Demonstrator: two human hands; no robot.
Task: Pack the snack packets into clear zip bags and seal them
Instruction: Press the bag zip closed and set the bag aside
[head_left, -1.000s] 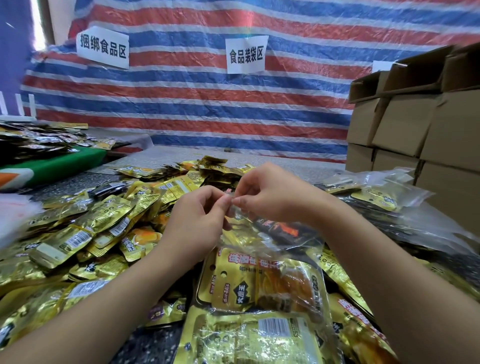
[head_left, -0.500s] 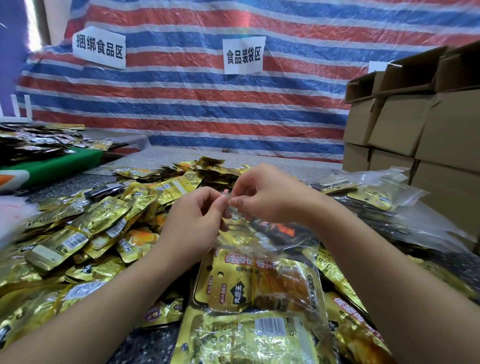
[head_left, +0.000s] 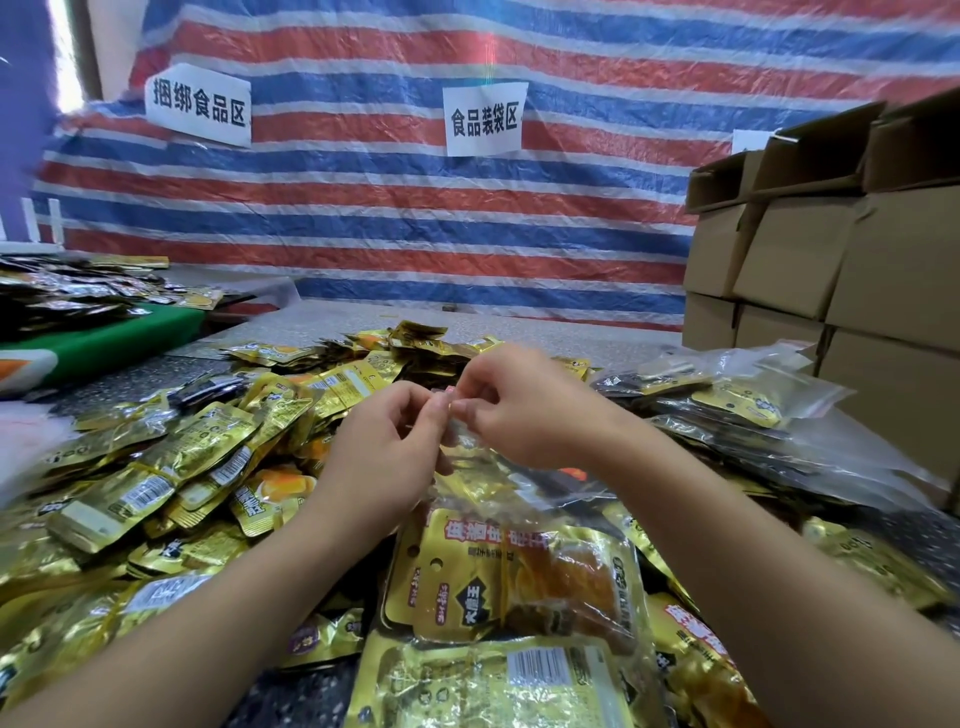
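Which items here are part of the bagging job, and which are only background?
In use: left hand and right hand pinching the clear zip bag; gold snack packets; filled bags.

Background: cardboard boxes; striped tarp; paper signs.

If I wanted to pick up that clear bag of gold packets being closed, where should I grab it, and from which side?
Probably by the top strip of the zip bag, from above, a pinch on each side. The left hand and right hand already pinch it there. That strip is thin, flat and raised, and the packets hang heavy in the slack lower part, which would likely slip or crumple.
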